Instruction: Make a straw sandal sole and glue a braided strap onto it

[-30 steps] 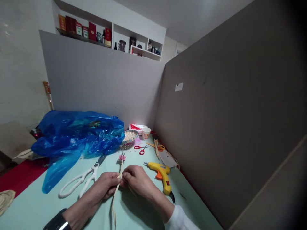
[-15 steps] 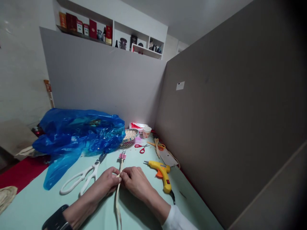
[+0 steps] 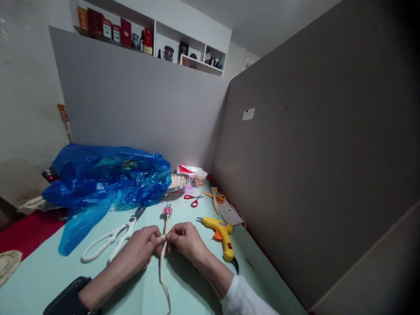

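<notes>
A pale strip of plant fibre (image 3: pixel 162 267) runs toward me over the light green tabletop, its far end gripped by a pink binder clip (image 3: pixel 167 211). My left hand (image 3: pixel 147 245) pinches the fibre from the left, thumb and finger closed. From the right, my right hand (image 3: pixel 185 239) pinches it too, its fingertips almost meeting the left ones. A short piece of the fibre crosses between the two pinches. White-handled scissors (image 3: pixel 106 243) lie left of my left hand. To the right of my right hand rests a yellow glue gun (image 3: pixel 223 234).
A blue plastic bag (image 3: pixel 111 179) fills the back left. Behind the clip are a woven basket (image 3: pixel 178 183), a paper cup (image 3: pixel 200 178) and red scissors (image 3: pixel 194 200). Orange scissors (image 3: pixel 220 197) lie by the grey partition (image 3: pixel 295 153). A coil of fibre (image 3: pixel 9 264) sits at the left edge.
My hands have shifted slightly, and a crossing piece of fibre now shows between the fingertips. The strip's loose near end has swung a little right. The camera view has tilted slightly.
</notes>
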{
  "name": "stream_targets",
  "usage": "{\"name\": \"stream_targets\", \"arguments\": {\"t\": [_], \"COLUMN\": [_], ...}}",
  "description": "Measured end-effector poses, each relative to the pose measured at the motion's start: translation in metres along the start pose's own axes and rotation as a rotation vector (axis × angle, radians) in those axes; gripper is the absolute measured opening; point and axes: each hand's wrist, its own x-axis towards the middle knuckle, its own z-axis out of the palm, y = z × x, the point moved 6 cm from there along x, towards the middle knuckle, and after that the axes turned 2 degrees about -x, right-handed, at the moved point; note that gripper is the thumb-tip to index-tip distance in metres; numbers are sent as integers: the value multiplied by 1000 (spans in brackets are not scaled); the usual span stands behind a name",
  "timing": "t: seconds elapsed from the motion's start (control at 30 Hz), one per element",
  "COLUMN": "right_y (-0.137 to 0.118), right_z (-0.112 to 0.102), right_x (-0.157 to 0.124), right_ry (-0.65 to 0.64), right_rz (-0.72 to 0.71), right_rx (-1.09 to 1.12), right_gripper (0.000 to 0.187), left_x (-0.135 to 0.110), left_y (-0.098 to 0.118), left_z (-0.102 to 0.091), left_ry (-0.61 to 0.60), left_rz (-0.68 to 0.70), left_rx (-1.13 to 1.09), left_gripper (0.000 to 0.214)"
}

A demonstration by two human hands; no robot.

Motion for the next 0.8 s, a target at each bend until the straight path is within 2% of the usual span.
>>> {"name": "stream_targets", "arguments": {"t": [0.07,0.17,0.27,0.33,0.6,0.73,0.8], "right_y": [-1,-5,-5,-3,-6,-10,-7], "right_z": [-3,-6,-7,-7,-2,0,1], "right_x": [-2,-6,-7,-7,-9,-11,-10], "right_ry": [32,72,93,91,-7,-38,-45], "right_rz": [11,17,23,29,-1,-14,-6], "right_rx": [11,33,65,93,275,310,316], "right_gripper": [24,22,21,22,28,28,26], "left_x": [-7,-19,-30,-36,-47,-52,-53], "left_y": [15,29,35,37,34,33,37], "left_z": [-5,-3,11,23,60,72,68], "left_ry": [39,104,135,113,-28,-76,-81], "left_rz": [54,72,64,86,140,158,171], "left_rx": [194,452,641,722,848,789,726], "left_gripper": [27,29,32,35,57,51,41]}}
